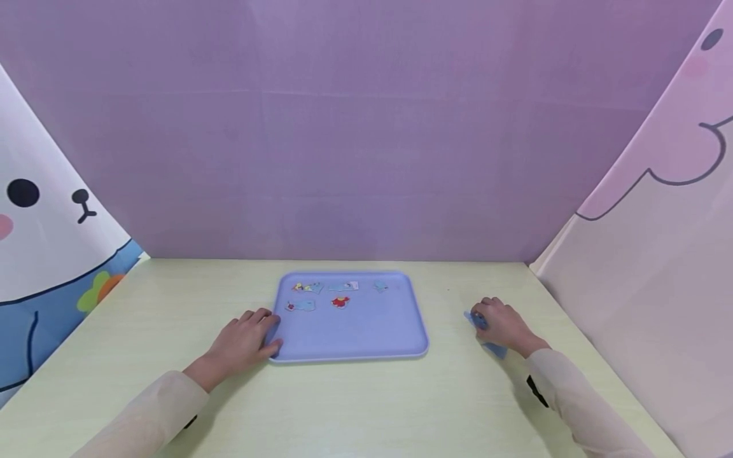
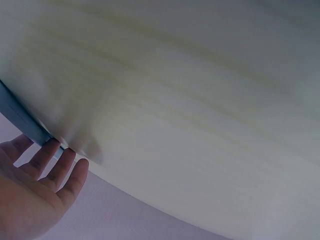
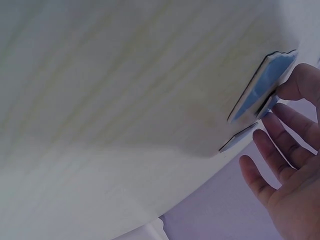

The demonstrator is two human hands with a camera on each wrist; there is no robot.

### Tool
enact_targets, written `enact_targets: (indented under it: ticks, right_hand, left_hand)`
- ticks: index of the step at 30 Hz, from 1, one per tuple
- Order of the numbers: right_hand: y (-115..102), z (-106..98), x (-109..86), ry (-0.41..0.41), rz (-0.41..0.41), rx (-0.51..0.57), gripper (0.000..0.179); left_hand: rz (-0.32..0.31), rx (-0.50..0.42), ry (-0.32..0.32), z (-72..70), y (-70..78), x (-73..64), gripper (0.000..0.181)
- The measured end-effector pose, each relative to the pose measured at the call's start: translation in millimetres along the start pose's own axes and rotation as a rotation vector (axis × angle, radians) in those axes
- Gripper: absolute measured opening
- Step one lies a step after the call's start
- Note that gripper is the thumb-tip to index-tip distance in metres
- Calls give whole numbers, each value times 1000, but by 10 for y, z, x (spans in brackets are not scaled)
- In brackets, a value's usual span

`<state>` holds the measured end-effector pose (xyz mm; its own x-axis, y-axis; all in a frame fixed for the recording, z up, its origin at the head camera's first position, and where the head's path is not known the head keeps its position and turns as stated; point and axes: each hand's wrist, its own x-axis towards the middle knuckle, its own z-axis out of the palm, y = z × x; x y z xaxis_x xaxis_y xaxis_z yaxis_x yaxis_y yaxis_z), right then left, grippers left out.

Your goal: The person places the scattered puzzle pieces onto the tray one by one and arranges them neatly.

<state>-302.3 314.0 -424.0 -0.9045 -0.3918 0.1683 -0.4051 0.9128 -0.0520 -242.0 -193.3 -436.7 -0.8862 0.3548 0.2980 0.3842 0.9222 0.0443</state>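
Observation:
In the head view my left hand (image 1: 243, 340) rests on the left rim of a lavender tray (image 1: 355, 340), its fingers reaching over the edge. The left wrist view shows these fingers (image 2: 75, 180) loosely bent against the tray's rim. Right of the tray, my right hand (image 1: 504, 324) is low over the table. Its thumb and index finger pinch a small blue puzzle piece (image 3: 270, 106). Beneath it lies a larger blue piece (image 3: 265, 82), and one more thin piece (image 3: 237, 137) lies close by; the hand partly hides them.
Several printed cutout pieces lie along the tray's far side, among them a red one (image 1: 340, 302) and a light blue one (image 1: 301, 305). The pale wooden table (image 1: 355, 407) ends at a purple cloth (image 1: 366, 159). Cartoon-printed cloths hang at both sides.

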Motion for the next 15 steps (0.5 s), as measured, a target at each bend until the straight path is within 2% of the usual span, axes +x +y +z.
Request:
enact_targets:
  ticks: [15]
  right_hand:
    - [-115, -39, 115, 4, -62, -16, 30]
  left_hand:
    - [-2, 7, -7, 26, -6, -2, 48]
